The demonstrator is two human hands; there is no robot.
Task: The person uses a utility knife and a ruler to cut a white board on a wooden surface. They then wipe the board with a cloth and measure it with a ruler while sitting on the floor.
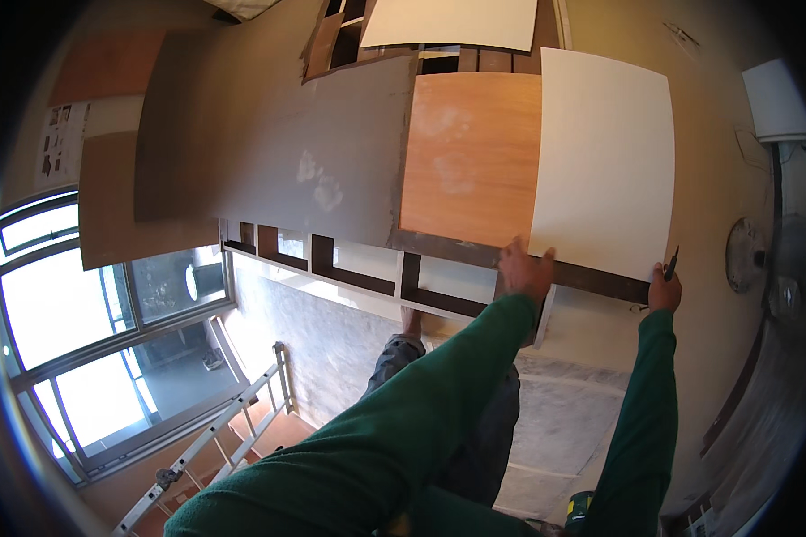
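Note:
My left hand (527, 273) is at the lower left corner of a white panel (603, 157), fingers apart and touching around its edge and the dark strip (600, 276) below. My right hand (664, 291) is at the panel's lower right corner, closed on a black pen-like tool (672, 265) pointing up. Left of the white panel lies an orange wood panel (470, 152), beside a large grey board (269, 143) with pale smudges. Below them is an open cabinet frame (358, 277) with dark compartments.
Another white board (448, 20) lies at the top. A window (63, 295) fills the left, with an aluminium ladder (224, 430) in front. My leg and bare foot (410, 320) show below the frame. A round disc (741, 255) sits at the right.

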